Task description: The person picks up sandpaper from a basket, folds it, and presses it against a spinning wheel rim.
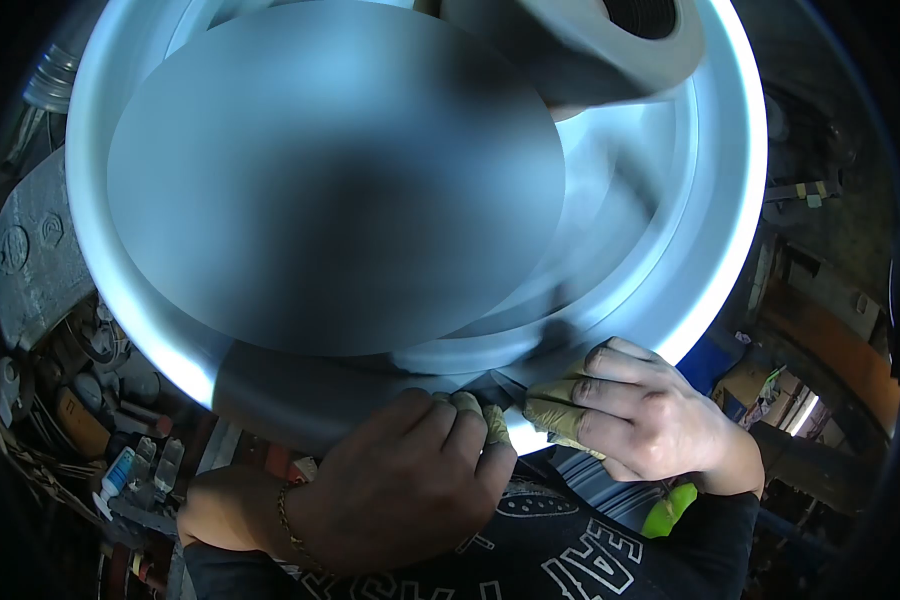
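A large round white ring-shaped piece [725, 200] fills most of the view, with a smooth grey oval surface [340, 180] inside it. Near its lower rim my left hand [410, 480], with a thin bracelet on the wrist, is closed; what its fingertips pinch is hidden. My right hand [640, 410] is closed just to its right, fingertips together at the rim. A small dark pointed piece [508, 382] shows between the hands, but I cannot tell what it is or which hand holds it. Yellowish coverings wrap fingers of both hands.
A grey curved part with a threaded hole [590, 45] lies over the top of the ring. At the left are a grey metal plate [45, 250], a small bottle [117, 472] and assorted tools. An orange-brown panel [830, 335] and a cardboard box [745, 383] are at the right.
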The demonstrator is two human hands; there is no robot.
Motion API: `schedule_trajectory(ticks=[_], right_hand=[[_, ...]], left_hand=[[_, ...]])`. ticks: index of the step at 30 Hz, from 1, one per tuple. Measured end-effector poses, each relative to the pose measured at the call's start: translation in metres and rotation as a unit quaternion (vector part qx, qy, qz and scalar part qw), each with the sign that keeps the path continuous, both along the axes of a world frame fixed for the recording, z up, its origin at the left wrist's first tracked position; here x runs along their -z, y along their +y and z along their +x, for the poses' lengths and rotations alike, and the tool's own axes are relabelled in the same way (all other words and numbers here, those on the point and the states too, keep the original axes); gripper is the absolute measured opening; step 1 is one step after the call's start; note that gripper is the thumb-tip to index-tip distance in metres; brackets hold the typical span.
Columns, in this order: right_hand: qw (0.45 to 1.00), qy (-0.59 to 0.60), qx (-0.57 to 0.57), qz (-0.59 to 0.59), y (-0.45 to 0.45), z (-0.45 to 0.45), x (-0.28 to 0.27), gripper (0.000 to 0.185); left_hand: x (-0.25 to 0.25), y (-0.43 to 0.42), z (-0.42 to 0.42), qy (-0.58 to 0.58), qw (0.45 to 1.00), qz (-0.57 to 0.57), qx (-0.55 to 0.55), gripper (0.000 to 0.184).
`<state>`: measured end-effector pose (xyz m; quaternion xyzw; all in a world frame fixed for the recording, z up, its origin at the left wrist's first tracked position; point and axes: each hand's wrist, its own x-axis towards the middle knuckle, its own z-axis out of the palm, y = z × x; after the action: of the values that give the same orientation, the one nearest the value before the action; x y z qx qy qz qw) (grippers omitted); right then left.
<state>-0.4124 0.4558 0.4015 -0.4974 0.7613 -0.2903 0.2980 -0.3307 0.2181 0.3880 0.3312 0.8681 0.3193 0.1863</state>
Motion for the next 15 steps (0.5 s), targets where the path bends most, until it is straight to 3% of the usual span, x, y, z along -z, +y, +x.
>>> schedule_trajectory(ticks=[15], right_hand=[[1.0,0.004,0.005,0.019,0.001,-0.001,-0.01,0.024]], left_hand=[[0.002,0.003,-0.003,-0.009,1.0,0.02,0.007,0.019]])
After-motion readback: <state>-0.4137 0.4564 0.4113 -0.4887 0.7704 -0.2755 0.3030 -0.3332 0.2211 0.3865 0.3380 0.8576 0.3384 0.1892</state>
